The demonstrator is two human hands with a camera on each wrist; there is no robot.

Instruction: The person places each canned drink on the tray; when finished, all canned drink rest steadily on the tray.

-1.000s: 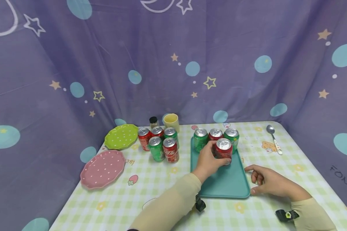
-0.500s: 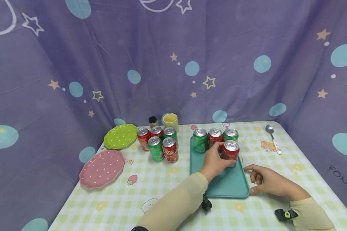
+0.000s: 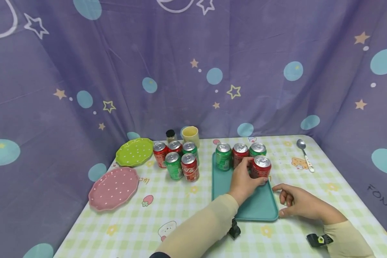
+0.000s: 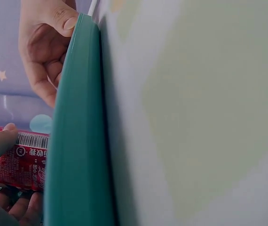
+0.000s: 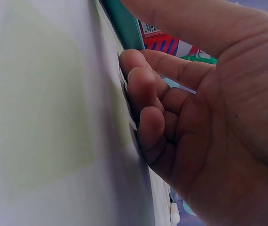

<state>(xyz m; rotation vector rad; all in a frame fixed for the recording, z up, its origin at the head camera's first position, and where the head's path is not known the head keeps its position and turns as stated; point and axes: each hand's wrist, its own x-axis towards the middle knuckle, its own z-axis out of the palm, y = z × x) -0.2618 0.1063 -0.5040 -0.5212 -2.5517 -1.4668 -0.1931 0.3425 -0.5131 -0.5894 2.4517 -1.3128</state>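
My left hand [image 3: 243, 182] grips a red soda can [image 3: 261, 171] upright between thumb and fingers, over the right side of the teal tray [image 3: 259, 206]. Behind it, a green can [image 3: 223, 160], a red can [image 3: 239, 154] and another green can [image 3: 257, 149] stand in a row at the tray's far end. The held can partly hides the rightmost one. In the left wrist view the held can [image 4: 23, 165] shows its barcode. My right hand [image 3: 304, 205] rests on the tablecloth, fingers loosely bent, with index and thumb tips right at the tray's right edge.
Several red and green cans [image 3: 189, 170] stand grouped left of the tray. A yellow cup [image 3: 191, 133] and a black-lidded jar [image 3: 171, 136] are behind them. A green plate [image 3: 135, 152] and a pink plate [image 3: 116, 189] lie at left, a spoon [image 3: 305, 154] at right.
My left hand has carried the red can rightward across the tray, from in front of the middle can to in front of the right green one. The right hand has stayed put.
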